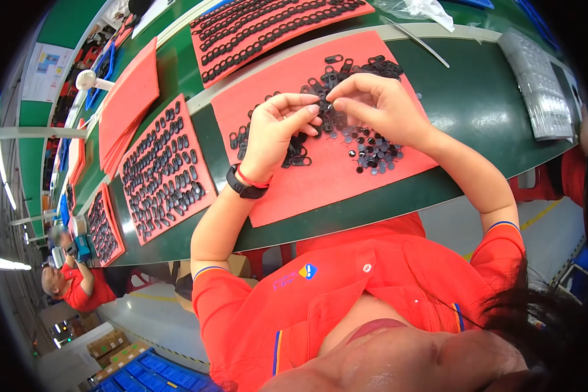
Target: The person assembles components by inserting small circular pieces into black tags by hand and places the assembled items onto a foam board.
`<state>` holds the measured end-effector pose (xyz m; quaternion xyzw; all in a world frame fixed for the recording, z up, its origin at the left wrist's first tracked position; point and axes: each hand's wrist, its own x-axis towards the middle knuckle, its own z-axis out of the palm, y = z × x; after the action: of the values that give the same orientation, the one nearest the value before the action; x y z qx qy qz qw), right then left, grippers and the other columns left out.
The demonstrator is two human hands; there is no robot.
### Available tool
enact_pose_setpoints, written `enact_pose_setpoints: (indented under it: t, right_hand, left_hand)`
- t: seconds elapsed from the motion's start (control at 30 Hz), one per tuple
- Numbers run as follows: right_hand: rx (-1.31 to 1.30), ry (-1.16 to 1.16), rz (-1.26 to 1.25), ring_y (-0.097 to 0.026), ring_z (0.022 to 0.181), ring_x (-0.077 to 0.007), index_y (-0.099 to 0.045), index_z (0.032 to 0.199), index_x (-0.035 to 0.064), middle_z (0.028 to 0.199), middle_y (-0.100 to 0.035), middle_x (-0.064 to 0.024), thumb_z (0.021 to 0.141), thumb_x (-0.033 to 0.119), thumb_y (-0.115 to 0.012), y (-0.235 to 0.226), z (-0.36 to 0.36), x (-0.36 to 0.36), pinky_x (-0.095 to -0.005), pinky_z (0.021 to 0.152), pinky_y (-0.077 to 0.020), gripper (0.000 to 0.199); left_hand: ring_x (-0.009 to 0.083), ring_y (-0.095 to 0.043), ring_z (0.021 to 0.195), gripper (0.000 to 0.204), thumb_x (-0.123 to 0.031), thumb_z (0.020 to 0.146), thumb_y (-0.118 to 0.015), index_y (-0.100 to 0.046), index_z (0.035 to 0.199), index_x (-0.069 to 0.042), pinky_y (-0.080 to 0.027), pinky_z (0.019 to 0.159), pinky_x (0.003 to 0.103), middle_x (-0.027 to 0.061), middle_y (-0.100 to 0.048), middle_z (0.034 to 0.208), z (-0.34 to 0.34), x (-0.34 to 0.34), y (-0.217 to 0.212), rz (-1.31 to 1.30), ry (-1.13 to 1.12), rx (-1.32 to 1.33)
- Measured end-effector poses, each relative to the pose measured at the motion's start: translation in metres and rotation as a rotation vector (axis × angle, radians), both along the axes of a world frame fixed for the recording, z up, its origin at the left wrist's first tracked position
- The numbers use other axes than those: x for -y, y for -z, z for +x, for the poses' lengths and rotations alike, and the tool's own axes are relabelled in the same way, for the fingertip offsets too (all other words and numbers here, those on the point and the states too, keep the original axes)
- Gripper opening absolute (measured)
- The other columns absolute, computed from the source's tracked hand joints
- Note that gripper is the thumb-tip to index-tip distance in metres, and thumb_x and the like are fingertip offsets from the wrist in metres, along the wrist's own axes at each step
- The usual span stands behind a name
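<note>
Both hands worked above a red foam mat [320,176] on the green bench [483,104]. Left hand [277,127] was curled, fingers pressed together, thumb and forefinger tips meeting the right hand's at a small black ring part [325,106]; the part was mostly hidden, so which hand bore it could not be told. Right hand [379,104] was also curled, forefinger and thumb pinched toward that same spot. A black wristband [245,187] with a red cord sat on the left wrist.

Under the hands lay a loose heap of black oval rings [353,68], with small dark discs [372,153] scattered just beside it toward the mat's near edge. To the left, another red mat [163,173] carried rings set in rows. A silver blister tray [539,85] lay at the far right of the bench. Another person in red [78,284] sat further along, lower left.
</note>
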<state>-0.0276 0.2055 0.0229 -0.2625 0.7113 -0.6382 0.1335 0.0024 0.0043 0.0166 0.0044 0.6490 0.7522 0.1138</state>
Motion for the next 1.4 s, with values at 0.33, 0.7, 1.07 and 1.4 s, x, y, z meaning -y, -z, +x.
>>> enact_pose_setpoints:
  t: [0.33,0.7,1.07,1.4]
  right_hand:
    - [-0.093,-0.030,-0.017,-0.061,0.066,-0.0107,-0.052,0.084,-0.0022,0.079,-0.059,-0.0062,0.082,-0.001,-0.051,0.013,-0.002,0.001,-0.0234,0.059,-0.0502,0.003]
    - [-0.006,-0.061,0.206,-0.064,0.072,-0.0164,-0.044,0.078,-0.0024,0.078,-0.058,-0.0095,0.081,-0.003,-0.048,0.001,0.002,-0.001,-0.0261,0.060,-0.0537,0.005]
    - [0.182,-0.113,0.085,-0.063,0.067,-0.0167,-0.043,0.077,-0.0010,0.079,-0.059,-0.0118,0.082,-0.003,-0.045,0.003,0.004,0.000,-0.0261,0.056,-0.0527,0.006]
    - [-0.027,-0.106,0.145,-0.056,0.058,-0.0063,-0.057,0.090,0.0008,0.074,-0.060,-0.0036,0.084,0.006,-0.057,0.002,0.001,-0.002,-0.0189,0.049,-0.0441,0.008]
  left_hand:
    - [0.0224,-0.064,0.082,0.014,-0.007,0.088,-0.052,-0.048,0.097,0.003,-0.053,0.061,0.025,0.0177,-0.060,0.096,0.002,-0.012,0.002,0.193,-0.027,-0.048]
    - [0.0176,-0.063,0.079,0.014,-0.007,0.085,-0.056,-0.053,0.097,0.001,-0.050,0.058,0.022,0.0118,-0.061,0.091,0.004,-0.005,0.011,0.064,-0.038,-0.029]
    - [0.0138,-0.062,0.071,0.013,-0.006,0.085,-0.057,-0.055,0.096,0.000,-0.047,0.053,0.019,0.0094,-0.062,0.087,0.005,-0.010,0.011,0.132,-0.082,-0.046]
    - [0.0145,-0.063,0.073,0.021,-0.005,0.085,-0.057,-0.057,0.103,0.004,-0.050,0.057,0.020,0.0117,-0.064,0.087,0.005,-0.011,0.010,0.115,-0.059,-0.007]
